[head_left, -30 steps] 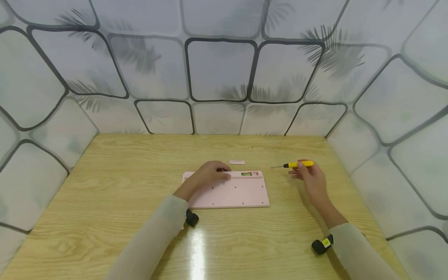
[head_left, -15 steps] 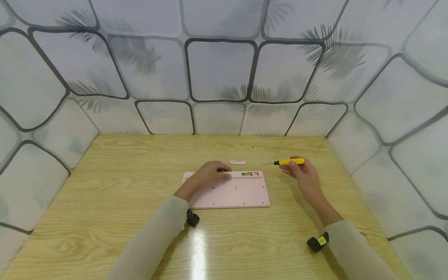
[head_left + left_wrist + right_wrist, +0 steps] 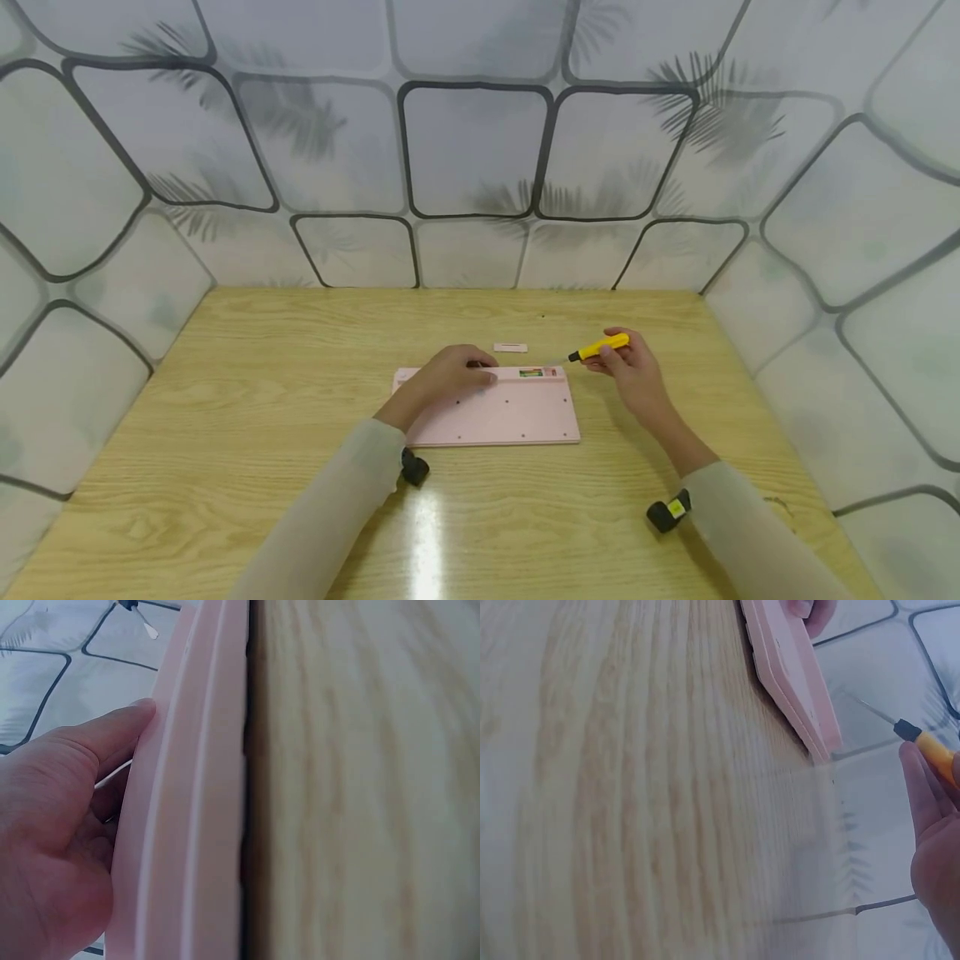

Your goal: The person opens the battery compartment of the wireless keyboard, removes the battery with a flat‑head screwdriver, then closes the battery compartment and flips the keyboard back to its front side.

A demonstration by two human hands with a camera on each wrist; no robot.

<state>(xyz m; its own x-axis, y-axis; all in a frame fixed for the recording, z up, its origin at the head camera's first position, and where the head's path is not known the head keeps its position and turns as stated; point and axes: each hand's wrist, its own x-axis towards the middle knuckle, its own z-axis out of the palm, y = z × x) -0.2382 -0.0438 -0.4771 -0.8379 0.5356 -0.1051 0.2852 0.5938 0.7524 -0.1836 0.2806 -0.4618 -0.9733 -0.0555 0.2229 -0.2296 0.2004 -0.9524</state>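
Observation:
A pink keyboard [image 3: 495, 421] lies face down on the table, its screw-dotted underside up. My left hand [image 3: 448, 377] grips its far raised edge, thumb on the underside and fingers over the back; the left wrist view shows the thumb along the pink edge [image 3: 172, 772]. Beside that hand, an uncovered battery slot holds a green battery [image 3: 529, 373]. My right hand [image 3: 636, 382] holds a yellow-handled screwdriver [image 3: 607, 345], its thin tip near the right end of the slot. Whether the tip touches anything, I cannot tell. In the right wrist view the screwdriver [image 3: 934, 755] points toward the keyboard.
A small pink battery cover [image 3: 511, 347] lies on the wooden table [image 3: 262, 400] just behind the keyboard. Farther back is a tiny dark speck [image 3: 542, 316]. Patterned white panels [image 3: 472, 150] enclose the table at the back and sides.
My right hand has moved left with the screwdriver, bringing its tip from beside the keyboard to the battery slot, and the handle now tilts up more. The left hand and keyboard stay put.

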